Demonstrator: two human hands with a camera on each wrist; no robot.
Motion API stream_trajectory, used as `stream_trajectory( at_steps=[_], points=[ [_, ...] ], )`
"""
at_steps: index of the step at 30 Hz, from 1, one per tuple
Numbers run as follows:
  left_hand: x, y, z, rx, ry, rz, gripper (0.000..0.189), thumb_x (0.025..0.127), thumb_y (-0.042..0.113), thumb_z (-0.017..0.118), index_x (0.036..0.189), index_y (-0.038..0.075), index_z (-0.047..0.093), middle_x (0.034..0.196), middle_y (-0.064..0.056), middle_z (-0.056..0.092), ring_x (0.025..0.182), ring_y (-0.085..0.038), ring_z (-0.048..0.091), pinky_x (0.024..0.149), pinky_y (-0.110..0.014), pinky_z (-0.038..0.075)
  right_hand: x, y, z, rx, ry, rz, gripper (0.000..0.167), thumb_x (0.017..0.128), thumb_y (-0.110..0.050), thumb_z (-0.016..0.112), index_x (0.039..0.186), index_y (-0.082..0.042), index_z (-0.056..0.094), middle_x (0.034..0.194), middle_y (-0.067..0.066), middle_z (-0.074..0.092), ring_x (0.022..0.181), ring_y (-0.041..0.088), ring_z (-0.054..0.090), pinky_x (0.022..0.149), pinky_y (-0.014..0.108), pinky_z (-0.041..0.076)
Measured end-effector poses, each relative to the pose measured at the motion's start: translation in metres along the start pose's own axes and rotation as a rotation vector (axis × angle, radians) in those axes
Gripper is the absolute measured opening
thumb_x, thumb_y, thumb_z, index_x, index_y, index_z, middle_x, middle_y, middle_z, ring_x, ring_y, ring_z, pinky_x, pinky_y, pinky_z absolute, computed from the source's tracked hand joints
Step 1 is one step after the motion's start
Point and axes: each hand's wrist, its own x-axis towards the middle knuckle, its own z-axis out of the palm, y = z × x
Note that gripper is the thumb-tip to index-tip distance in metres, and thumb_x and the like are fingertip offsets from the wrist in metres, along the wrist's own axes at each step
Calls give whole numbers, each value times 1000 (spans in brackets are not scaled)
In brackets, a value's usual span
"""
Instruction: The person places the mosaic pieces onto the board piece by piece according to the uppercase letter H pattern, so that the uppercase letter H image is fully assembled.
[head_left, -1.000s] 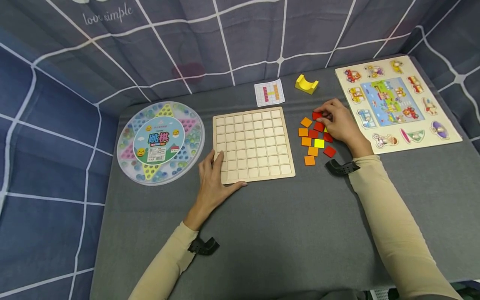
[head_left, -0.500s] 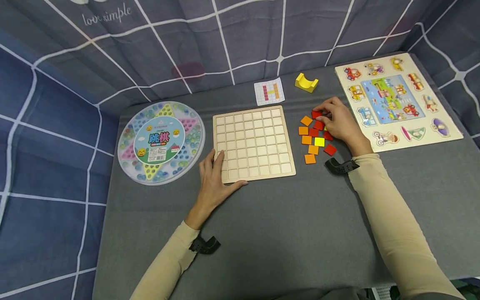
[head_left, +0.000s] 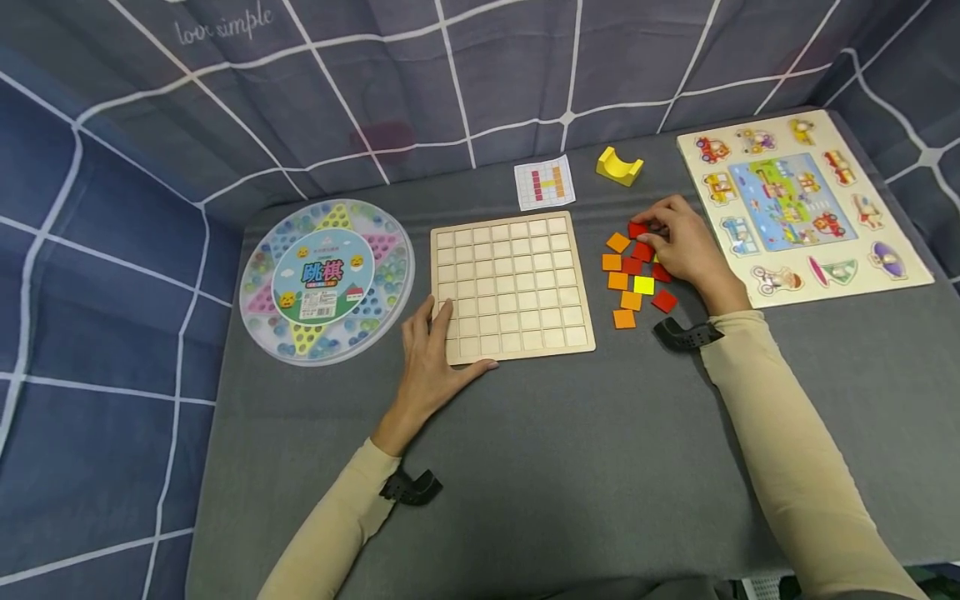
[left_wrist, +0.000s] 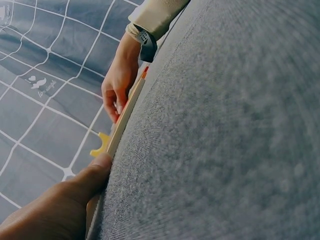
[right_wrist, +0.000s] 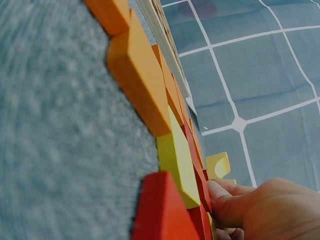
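The board [head_left: 517, 287] is touched at near left by the spread left hand [head_left: 431, 367]; on the right, a red tile [head_left: 637, 229] is pinched by the right hand [head_left: 684, 243]

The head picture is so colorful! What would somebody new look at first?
Probably the red, orange and yellow squares, bunched on the gray table just right of the wooden grid board, where the right hand pinches a red square. Next might come the round game case on the left, with its colorful star points, and the picture puzzle board at the far right.
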Motion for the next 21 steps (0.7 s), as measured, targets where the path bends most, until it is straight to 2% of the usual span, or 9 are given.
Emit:
stream_trajectory(
  at_steps=[11, 16, 21],
  points=[
    [-1, 0, -1, 0, 2, 1, 108, 60, 49, 91, 145, 1, 43, 148, -30, 35, 127, -44, 36, 99, -58, 36, -1, -6, 1, -17, 9, -22, 26, 97, -8, 59, 120, 1, 65, 115, 20, 49, 94, 33, 49, 80, 41, 36],
    [1, 0, -1, 2, -2, 6, 108, 61, 52, 90, 145, 2, 43, 149, -29, 35, 128, -43, 36, 101, -57, 35, -1, -14, 0, -32, 25, -52, 25, 96, -8, 61, 120, 0, 66, 113, 21, 50, 95, 33, 47, 82, 45, 34],
    [0, -1, -2, 9, -8, -2, 108, 62, 53, 89, 146, 3, 43, 150, -28, 34, 127, -41, 35, 102, -56, 35, 3, -25, 5, -33, 41, -119, 24, 93, -5, 64, 116, 1, 67, 114, 22, 52, 101, 37, 46, 88, 50, 34]
  ],
)
